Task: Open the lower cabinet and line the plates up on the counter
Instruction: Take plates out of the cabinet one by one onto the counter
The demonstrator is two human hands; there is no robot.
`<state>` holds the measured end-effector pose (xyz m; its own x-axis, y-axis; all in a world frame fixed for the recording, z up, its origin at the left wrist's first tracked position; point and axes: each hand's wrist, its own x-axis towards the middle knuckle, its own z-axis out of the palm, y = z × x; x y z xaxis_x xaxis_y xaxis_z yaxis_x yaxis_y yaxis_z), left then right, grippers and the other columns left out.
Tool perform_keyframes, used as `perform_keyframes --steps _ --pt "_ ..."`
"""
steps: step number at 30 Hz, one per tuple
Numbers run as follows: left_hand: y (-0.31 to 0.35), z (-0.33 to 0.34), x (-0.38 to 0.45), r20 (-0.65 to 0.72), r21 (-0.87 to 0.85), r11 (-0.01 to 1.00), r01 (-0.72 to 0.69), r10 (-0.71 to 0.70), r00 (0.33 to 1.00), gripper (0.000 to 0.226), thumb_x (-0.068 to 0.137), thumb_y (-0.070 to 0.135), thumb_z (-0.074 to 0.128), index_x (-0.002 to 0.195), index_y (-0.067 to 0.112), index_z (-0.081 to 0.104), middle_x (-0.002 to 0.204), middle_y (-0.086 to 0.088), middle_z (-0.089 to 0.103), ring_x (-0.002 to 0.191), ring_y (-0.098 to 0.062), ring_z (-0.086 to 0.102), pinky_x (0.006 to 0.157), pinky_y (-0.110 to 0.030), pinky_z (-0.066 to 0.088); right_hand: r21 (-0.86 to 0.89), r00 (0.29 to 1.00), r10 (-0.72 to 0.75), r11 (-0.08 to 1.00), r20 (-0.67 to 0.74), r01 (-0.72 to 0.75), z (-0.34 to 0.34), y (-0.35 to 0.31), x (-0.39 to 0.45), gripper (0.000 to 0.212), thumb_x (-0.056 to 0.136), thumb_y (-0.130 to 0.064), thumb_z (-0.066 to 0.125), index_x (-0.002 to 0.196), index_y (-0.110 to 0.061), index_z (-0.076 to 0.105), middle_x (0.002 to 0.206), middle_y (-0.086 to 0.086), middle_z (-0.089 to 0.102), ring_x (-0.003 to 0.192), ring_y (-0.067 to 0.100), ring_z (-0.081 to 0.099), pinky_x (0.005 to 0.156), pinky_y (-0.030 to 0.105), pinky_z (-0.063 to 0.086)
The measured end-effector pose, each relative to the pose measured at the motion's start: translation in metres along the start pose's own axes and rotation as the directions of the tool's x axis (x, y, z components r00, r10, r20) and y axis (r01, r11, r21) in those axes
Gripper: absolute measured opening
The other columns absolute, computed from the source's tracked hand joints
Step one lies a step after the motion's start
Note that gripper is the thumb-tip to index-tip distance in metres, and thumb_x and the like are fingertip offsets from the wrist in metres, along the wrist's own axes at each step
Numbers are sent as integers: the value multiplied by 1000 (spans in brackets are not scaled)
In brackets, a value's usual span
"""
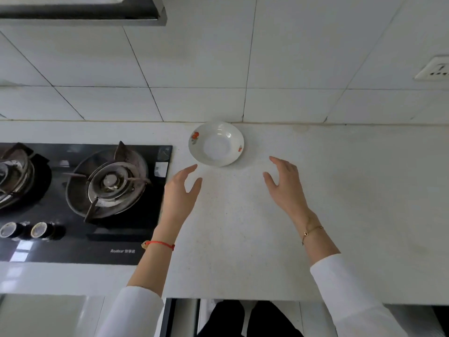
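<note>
A white plate [216,143] with small red flower marks on its rim rests on the white counter [352,190], close to the tiled back wall. My left hand [180,194] hovers just in front of it and to its left, fingers apart and holding nothing. Over on the other side, my right hand [285,183] is spread open too, a short way from the plate's rim. Neither hand touches the plate. Below the counter's front edge a dark gap [181,317] shows where the lower cabinet stands open; its inside is hidden.
A black glass gas hob [80,249] with two burners and two knobs fills the counter's left part, right beside my left hand. A range hood [80,10] hangs at top left. A wall socket [435,69] sits at the far right.
</note>
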<state>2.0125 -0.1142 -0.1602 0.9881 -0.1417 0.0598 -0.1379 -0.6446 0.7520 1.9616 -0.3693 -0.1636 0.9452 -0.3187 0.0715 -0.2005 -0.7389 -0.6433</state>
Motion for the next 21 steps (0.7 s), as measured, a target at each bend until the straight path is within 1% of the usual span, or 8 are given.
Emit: perform_keyframes --steps 4,9,13,14,17,21 --pt "19 -4 -44 -21 14 999 -35 36 999 38 92 24 63 130 17 59 130 2 62 121 -12 56 99 -13 34 3 997 -52 999 -51 52 -25 4 -43 46 95 -23 53 138 -11 45 136 5 51 132 21 35 109 31 34" --pt "46 2 -108 -52 19 997 -79 80 995 36 92 22 63 128 19 61 129 4 63 119 -13 57 99 -15 35 18 994 -87 996 -70 89 -57 22 -101 45 95 -24 53 138 -13 45 134 3 52 132 20 35 110 33 35" --pt "66 14 -165 -87 33 994 -101 104 991 34 93 22 62 127 19 61 128 5 64 118 -12 58 100 -16 37 32 993 -106 994 -49 107 -82 43 -149 46 96 -25 51 139 -14 43 136 1 50 132 17 34 110 25 29" --pt "71 18 -181 -100 30 994 -104 106 989 34 93 22 61 127 18 62 128 5 64 118 -11 58 100 -13 37 39 993 -112 993 -42 114 -88 49 -162 46 96 -25 51 140 -15 42 136 0 49 132 15 34 110 24 28" --pt "84 28 -227 -132 14 996 -85 86 988 32 94 21 60 125 18 62 127 8 63 117 -4 55 96 3 28 42 989 -147 988 -29 148 -106 65 -199 46 97 -26 51 140 -16 42 137 -1 48 131 13 33 109 21 25" --pt "96 38 -286 -159 -6 998 -68 66 985 31 95 21 58 125 20 63 124 15 62 115 0 54 95 5 28 47 986 -166 985 -2 166 -123 82 -245 45 97 -28 49 140 -17 41 138 -3 48 131 11 34 106 18 24"
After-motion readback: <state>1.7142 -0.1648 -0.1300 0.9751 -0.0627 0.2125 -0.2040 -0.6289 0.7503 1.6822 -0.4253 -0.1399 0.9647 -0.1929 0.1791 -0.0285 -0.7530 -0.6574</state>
